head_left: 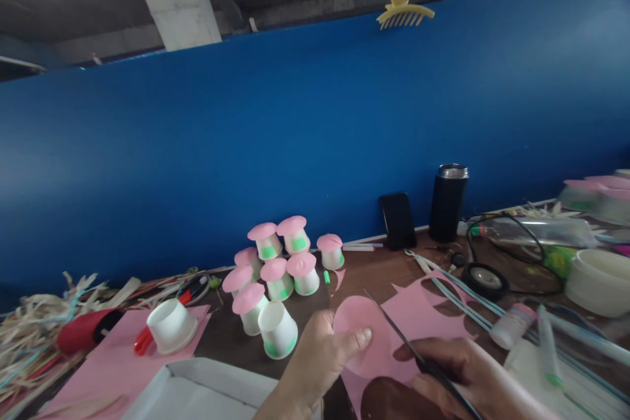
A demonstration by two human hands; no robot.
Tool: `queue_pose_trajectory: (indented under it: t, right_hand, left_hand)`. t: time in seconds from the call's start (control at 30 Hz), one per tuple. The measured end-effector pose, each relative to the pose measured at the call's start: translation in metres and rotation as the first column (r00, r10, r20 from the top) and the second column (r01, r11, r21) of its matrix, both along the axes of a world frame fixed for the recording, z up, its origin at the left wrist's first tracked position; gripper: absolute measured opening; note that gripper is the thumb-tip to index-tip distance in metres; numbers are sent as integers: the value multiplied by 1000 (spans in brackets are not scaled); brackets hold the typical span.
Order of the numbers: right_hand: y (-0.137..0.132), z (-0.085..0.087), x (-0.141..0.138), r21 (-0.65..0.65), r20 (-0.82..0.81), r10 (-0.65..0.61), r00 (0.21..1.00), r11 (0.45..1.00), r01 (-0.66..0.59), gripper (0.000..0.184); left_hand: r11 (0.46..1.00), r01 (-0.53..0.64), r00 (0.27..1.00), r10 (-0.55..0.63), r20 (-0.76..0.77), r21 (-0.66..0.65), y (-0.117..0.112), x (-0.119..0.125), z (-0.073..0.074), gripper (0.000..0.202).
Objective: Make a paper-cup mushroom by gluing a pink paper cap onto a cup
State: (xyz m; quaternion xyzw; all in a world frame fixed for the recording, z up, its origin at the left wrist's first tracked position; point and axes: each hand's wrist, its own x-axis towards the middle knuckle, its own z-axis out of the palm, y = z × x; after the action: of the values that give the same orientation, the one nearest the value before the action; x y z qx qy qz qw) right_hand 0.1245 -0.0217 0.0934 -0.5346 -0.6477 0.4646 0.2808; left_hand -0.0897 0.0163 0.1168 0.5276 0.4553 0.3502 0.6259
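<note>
Left hand (322,354): pinched pink disc (355,315), lower centre!
Right hand (455,367): gripped dark-bladed tool (406,340), lower right!
Pink-capped cups (306,282): stood lower centre.

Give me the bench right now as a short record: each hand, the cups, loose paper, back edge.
Left hand: gripping a pink paper circle
Right hand: holding a slim dark blade
Pink-topped cups: eight, grouped mid-table
Untopped cup: nearest, green band at base
Loose paper: pink sheet with cut edges, by right hand
Back edge: black flask, uncapped
</note>
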Motion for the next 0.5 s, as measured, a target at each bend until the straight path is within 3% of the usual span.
queue_pose_trajectory:
  t: [0.27,0.5]
  right_hand:
    - [1,-4,2,-42,-29,11,1000,999,-12,54]
    - [0,5,0,-5,7,-23,1000,1000,23,52]
  left_hand:
    - [1000,13,1000,-13,7,25,1,-2,5,35]
    - [999,30,999,-30,23,26,2,-3,3,37]
